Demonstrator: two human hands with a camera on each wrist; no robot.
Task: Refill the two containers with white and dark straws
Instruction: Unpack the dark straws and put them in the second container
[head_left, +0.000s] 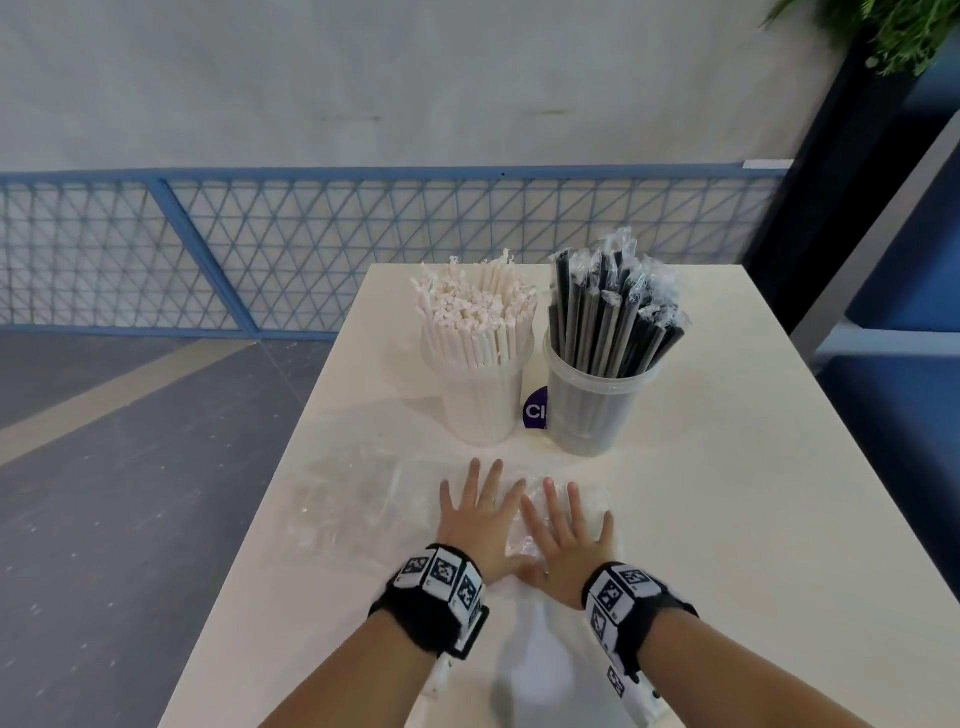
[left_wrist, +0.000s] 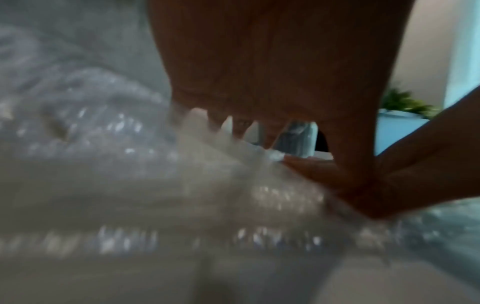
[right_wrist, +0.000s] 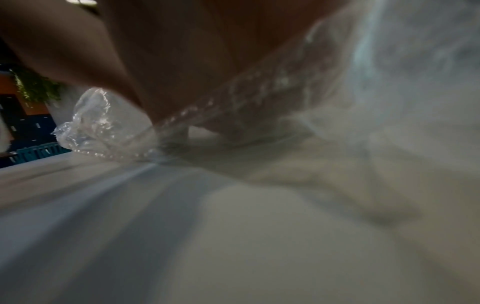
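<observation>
1. Both hands lie flat, palms down, fingers straight and spread, on clear plastic wrapping (head_left: 358, 512) at the near part of the table (head_left: 727, 519). The left hand (head_left: 475, 525) and right hand (head_left: 563, 538) sit side by side, thumbs meeting or overlapping. Neither hand grips anything; they press on the wrapping only.
2. Each wrist carries a black band with black-and-white square markers.
3. Two clear plastic containers stand upright, just beside each other, beyond the hands. The left container (head_left: 480, 400) is packed with white straws (head_left: 475, 317); the right container (head_left: 592, 410) holds dark straws (head_left: 613, 317) in clear sleeves, fanned outward.
4. A purple label (head_left: 535, 410) shows between the containers; only the letters "CI" are readable, the rest is hidden.
5. The wrapping's edges are hard to trace against the pale tabletop; how many sheets or bags lie there cannot be told.
6. Left wrist view: blurred. The left hand's palm (left_wrist: 272, 61) fills the top, crinkled wrapping (left_wrist: 103, 133) spreads below, and part of the other hand enters from the right.
7. Right wrist view: dark and blurred. A crumpled end of wrapping (right_wrist: 88, 127) shows by the palm (right_wrist: 182, 51); the fingers cannot be made out.
8. A blue mesh railing (head_left: 260, 249) stands behind the table, and a plant (head_left: 893, 31) is cut off at the top right.
</observation>
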